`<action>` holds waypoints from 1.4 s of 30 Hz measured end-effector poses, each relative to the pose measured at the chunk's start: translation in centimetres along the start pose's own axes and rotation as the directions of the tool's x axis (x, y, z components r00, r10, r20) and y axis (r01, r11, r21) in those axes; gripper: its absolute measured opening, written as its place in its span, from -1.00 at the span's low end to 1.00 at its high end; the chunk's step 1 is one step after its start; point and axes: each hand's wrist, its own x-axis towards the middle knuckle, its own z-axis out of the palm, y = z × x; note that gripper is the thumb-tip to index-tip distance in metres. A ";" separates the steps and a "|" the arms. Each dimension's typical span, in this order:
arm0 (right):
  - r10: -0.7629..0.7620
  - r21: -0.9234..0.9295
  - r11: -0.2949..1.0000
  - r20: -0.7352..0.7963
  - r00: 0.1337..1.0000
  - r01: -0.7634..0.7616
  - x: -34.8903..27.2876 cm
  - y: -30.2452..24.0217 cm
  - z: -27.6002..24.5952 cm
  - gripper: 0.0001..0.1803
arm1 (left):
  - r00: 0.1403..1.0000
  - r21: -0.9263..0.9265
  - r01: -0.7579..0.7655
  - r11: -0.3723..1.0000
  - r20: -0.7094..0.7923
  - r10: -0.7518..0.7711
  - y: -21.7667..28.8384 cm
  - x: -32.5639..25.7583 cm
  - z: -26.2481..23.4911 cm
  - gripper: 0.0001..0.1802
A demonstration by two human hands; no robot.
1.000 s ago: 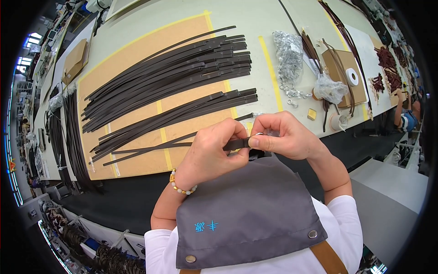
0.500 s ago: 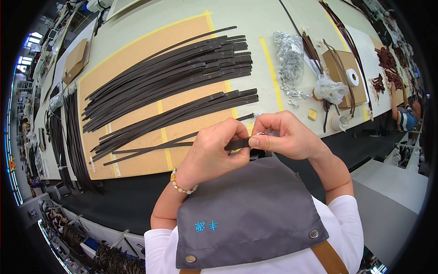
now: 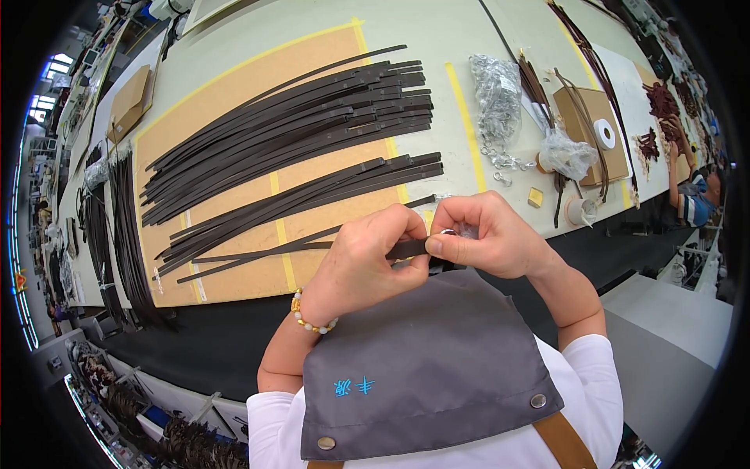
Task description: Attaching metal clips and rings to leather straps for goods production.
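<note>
A dark brown strap (image 3: 406,249) runs between my two hands close to my apron, its long tail trailing left over the table. My left hand (image 3: 367,248) is closed round it, thumb and fingers pinching the flat band. Pressed against the strap's end is the thumb of my right hand (image 3: 480,234), also closed. A small shiny metal ring (image 3: 448,231) peeks out above that thumb; the rest of the fitting is hidden by my fingers. Just beyond my hands, another dark strap (image 3: 422,201) lies on the table with a bit of clear plastic at its tip.
Many dark straps (image 3: 289,125) lie in rows on a tan board (image 3: 242,78) edged with yellow tape. To the right are a plastic bag of metal hardware (image 3: 494,94), a yellow block (image 3: 535,197), a cardboard box (image 3: 574,117) and a white tape roll (image 3: 604,134). Another person's arm (image 3: 673,176) shows far right.
My hands stay almost in place, still gripping the strap; the right fingers shift very slightly around the ring. At the far right, the other person has leaned in and their hands moved.
</note>
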 end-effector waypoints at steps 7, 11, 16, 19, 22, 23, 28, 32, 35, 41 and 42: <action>-0.064 0.031 0.997 -0.083 0.994 0.067 0.2 0.4 0.7 -0.76 | 0.999 -0.001 -0.038 0.999 -0.007 0.038 -0.1 0.2 -0.1 -0.71; -0.095 0.007 0.995 -0.099 0.991 0.096 0.2 0.3 1.0 -0.77 | 0.999 -0.010 -0.041 0.999 0.002 0.041 -0.1 0.2 -0.2 -0.70; -0.097 -0.032 0.995 -0.103 0.990 0.095 0.2 0.3 1.0 -0.77 | 1.000 -0.015 0.000 1.000 0.028 0.001 0.6 0.3 -0.6 -0.70; -0.112 -0.044 0.993 -0.097 0.989 0.108 0.1 0.2 1.1 -0.77 | 0.999 -0.013 -0.038 0.999 0.029 0.038 0.2 0.1 -0.6 -0.71; -0.094 -0.020 0.995 -0.053 0.994 0.093 0.0 0.2 1.0 -0.76 | 0.996 0.011 -0.085 0.996 0.027 0.085 0.1 -0.1 -0.6 -0.72; -0.094 -0.020 0.995 -0.051 0.994 0.093 0.0 0.2 0.9 -0.76 | 0.995 0.007 -0.102 0.995 0.021 0.102 0.0 -0.2 -0.6 -0.72; -0.123 -0.002 0.992 0.009 0.992 0.123 -0.2 0.4 0.7 -0.74 | 0.990 0.013 -0.138 0.990 0.009 0.138 -0.1 -0.6 -0.4 -0.71; -0.112 -0.023 0.993 0.007 0.994 0.112 -0.3 0.4 0.8 -0.74 | 0.980 0.039 -0.199 0.979 -0.003 0.199 -0.4 -0.7 -0.2 -0.67; -0.094 -0.015 0.995 0.011 0.995 0.095 -0.4 0.5 0.8 -0.74 | 0.975 0.060 -0.222 0.973 -0.004 0.222 -0.6 -0.8 -0.1 -0.66; -0.009 0.088 0.996 0.069 0.998 0.003 -0.5 0.1 0.9 -0.79 | 0.966 0.058 -0.257 0.965 0.001 0.257 -0.6 -0.6 -0.2 -0.63; -0.023 0.103 0.995 0.054 0.998 0.017 -0.5 0.0 1.0 -0.80 | 0.966 0.047 -0.259 0.965 0.007 0.259 -0.5 -0.5 -0.3 -0.63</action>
